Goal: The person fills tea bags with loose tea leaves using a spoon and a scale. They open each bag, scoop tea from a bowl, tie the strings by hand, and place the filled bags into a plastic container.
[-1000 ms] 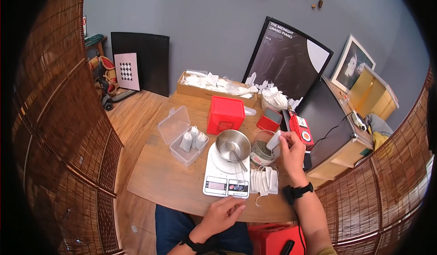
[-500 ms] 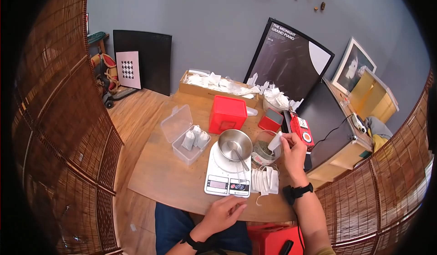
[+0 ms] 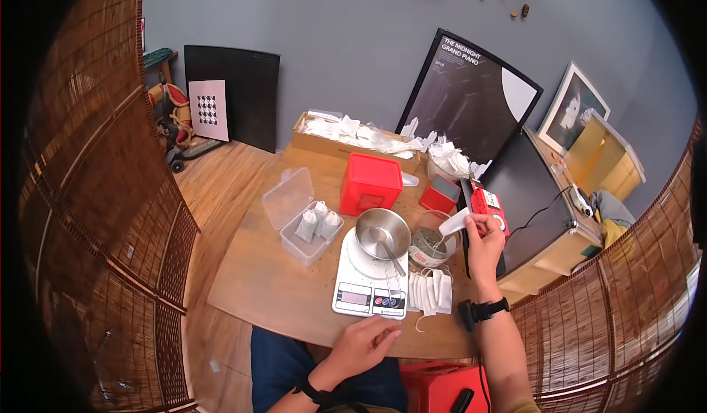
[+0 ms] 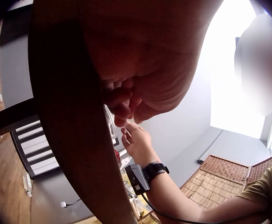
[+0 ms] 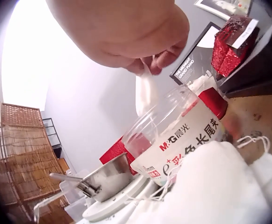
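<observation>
The right wrist view reveals the printed label (image 5: 175, 140) on a clear tub (image 3: 421, 260); only the head view shows its loose greenish contents (image 3: 431, 242). The right hand (image 3: 484, 246) pinches a white object (image 3: 455, 223) between thumb and fingers, over the tub's rim, near the right edge of the wooden worktop (image 3: 250, 284). The left hand (image 3: 362, 348), fingers loosely bent, lies at the near edge, just before a white scale (image 3: 353, 271) bearing a steel bowl (image 3: 370, 229). Beyond, a poster (image 3: 464, 92) leans against a grey wall (image 3: 331, 30)
</observation>
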The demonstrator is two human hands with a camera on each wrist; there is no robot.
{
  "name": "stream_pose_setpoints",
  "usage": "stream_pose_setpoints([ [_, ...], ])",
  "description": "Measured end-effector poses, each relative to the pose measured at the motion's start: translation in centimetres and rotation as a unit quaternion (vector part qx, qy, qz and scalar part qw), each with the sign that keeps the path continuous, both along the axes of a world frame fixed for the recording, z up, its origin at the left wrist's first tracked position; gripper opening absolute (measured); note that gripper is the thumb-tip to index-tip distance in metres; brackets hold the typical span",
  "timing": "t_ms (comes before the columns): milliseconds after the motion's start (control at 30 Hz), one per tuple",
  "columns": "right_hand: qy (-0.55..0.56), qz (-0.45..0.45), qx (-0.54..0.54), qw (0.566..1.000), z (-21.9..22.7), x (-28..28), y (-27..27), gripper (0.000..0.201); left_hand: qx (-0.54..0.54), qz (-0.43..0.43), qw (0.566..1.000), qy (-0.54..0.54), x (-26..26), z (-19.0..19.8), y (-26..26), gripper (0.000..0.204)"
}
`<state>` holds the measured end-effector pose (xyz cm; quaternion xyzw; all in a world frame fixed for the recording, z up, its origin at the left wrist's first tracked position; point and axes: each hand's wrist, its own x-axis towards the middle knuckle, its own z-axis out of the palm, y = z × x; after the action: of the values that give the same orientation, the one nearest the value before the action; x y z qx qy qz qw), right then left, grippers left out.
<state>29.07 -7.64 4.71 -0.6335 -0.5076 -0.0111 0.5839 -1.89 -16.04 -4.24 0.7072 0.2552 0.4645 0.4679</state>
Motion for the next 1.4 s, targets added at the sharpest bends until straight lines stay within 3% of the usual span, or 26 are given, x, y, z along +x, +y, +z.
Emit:
stream_pose_setpoints([
  [133, 0.069, -0.023, 0.059, 0.996, -0.4, 0.0, 0.0, 0.011, 0.000, 0.002, 1.000, -0.004, 0.1, 0.0, 0.0, 0.020],
  [200, 0.009, 0.017, -0.072, 0.997, -0.5, 1.3, -0.5, 0.011, 0.004, 0.003, 1.000, -0.001, 0.0, -0.1, 0.0, 0.020],
  [367, 0.138, 0.027, 0.020, 0.990, -1.2, 1.4, -1.4, 0.009, 0.003, -0.001, 1.000, -0.003, 0.1, -0.1, 0.0, 0.020],
  [500, 0.162, 0.073, 0.079, 0.981, -2.5, 2.4, -4.4, 0.019, 0.009, -0.008, 1.000, -0.001, 0.1, -0.1, 0.1, 0.020],
  [600, 0.156, 0.079, 0.079, 0.981, -1.2, 0.1, -8.5, 0.019, 0.000, -0.019, 1.000, 0.008, 0.0, 0.1, 0.1, 0.019],
  [667, 0.060, 0.033, 0.003, 0.998, -2.7, 0.3, -11.1, 0.020, -0.007, -0.026, 1.000, 0.013, 0.0, 0.3, 0.0, 0.018],
  [733, -0.157, -0.002, -0.118, 0.981, -2.5, -0.8, -13.3, 0.020, -0.011, -0.030, 0.999, 0.015, 0.0, 0.5, -0.1, 0.018],
  [800, -0.228, 0.078, -0.190, 0.952, -2.6, -2.4, -13.8, 0.021, -0.021, -0.030, 0.999, 0.029, 0.0, 0.6, -0.1, 0.018],
  [833, -0.237, 0.128, -0.201, 0.942, -3.5, -2.2, -13.8, 0.025, -0.022, -0.032, 0.999, 0.029, 0.0, 0.6, -0.2, 0.018],
  [967, -0.221, 0.147, -0.250, 0.931, -3.2, -3.0, -14.1, 0.027, -0.014, -0.022, 0.999, 0.023, 0.0, 0.4, -0.2, 0.018],
  [1033, -0.294, 0.141, -0.277, 0.904, -2.7, -3.0, -14.1, 0.030, -0.017, -0.015, 1.000, 0.022, -0.1, 0.3, -0.1, 0.018],
  [1267, -0.338, 0.171, -0.309, 0.872, 4.0, -4.2, -13.0, 0.033, 0.008, -0.002, 1.000, -0.013, 0.1, -0.2, 0.1, 0.020],
  [1400, -0.357, 0.216, -0.268, 0.868, 8.5, -8.8, -9.0, 0.026, 0.020, -0.017, 0.999, -0.025, 0.1, -0.4, 0.2, 0.020],
])
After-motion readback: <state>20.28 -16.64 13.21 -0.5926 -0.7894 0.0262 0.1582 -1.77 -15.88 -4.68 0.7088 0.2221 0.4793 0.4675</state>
